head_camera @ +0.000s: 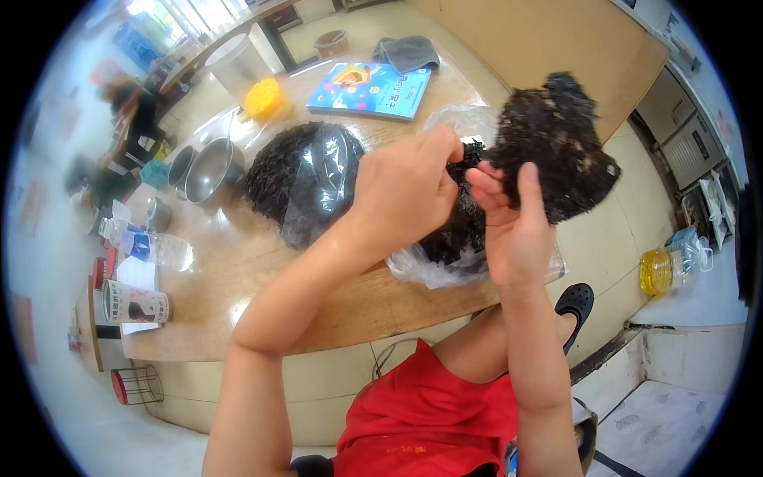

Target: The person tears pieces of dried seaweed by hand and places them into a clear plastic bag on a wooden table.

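My right hand [514,232] holds up a dark, ragged sheet of what looks like dried seaweed [554,149] between thumb and fingers, above the table's right end. Close beside it, my left hand [405,191] is curled with fingertips drawn together; whether a scrap is pinched in them is hidden. Beneath both hands an open clear plastic bag [411,268] lies near the table edge with more dark seaweed [453,238] in it. Left of my left hand stands a heap of small dark shreds [274,173], partly covered by clear glossy plastic [319,191].
On the wooden table [262,286] are a blue picture book [369,89], grey cloth [406,53], yellow bundle [266,100], metal bowl [211,173], lying plastic bottle [149,243] and paper cup [137,303]. An oil jug [654,272] stands at right. People are blurred at far left.
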{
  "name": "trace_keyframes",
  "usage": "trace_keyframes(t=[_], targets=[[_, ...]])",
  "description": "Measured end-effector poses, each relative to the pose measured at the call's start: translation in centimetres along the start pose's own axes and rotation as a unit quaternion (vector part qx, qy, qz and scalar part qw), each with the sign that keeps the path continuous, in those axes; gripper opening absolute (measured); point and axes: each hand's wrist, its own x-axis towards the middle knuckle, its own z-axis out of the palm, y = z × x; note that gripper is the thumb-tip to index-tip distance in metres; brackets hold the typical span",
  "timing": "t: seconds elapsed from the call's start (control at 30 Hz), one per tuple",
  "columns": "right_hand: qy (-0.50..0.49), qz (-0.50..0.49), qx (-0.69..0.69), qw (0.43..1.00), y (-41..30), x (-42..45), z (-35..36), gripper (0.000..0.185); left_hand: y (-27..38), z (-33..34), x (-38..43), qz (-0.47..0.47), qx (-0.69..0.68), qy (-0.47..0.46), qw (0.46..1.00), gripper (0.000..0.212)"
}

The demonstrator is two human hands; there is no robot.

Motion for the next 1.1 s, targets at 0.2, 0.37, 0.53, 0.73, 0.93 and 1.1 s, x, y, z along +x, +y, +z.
trace_keyframes(t=[0.2,0.37,0.53,0.73,0.93,1.1], targets=[[0.001,-0.026,-0.04,0.999,-0.7,0.3,-1.2,0.022,-0.1,-0.8,0.4,-0.046,-0.061,-0.031,0.997,0.023],[0.062,-0.038,-0.07,0.995,-0.2,-0.2,0.7,0.017,-0.1,0.0,0.4,0.162,-0.043,0.085,0.982,0.027],[0.031,-0.033,-0.118,0.992,-0.2,-0.2,0.2,0.014,-1.0,0.3,0.5,0.234,-0.012,0.088,0.968,0.021],[-0.033,-0.002,-0.056,0.998,-0.5,-0.3,0.0,0.01,-0.3,0.1,0.0,0.021,-0.278,-0.015,0.96,0.014],[-0.02,0.006,0.028,0.999,-0.5,0.5,-0.8,0.01,-0.8,-0.5,0.4,-0.173,-0.631,-0.101,0.75,0.012],[0.038,-0.026,-0.062,0.997,-0.5,0.4,-0.9,0.017,-0.1,0.3,0.4,-0.116,-0.343,-0.037,0.931,0.009]])
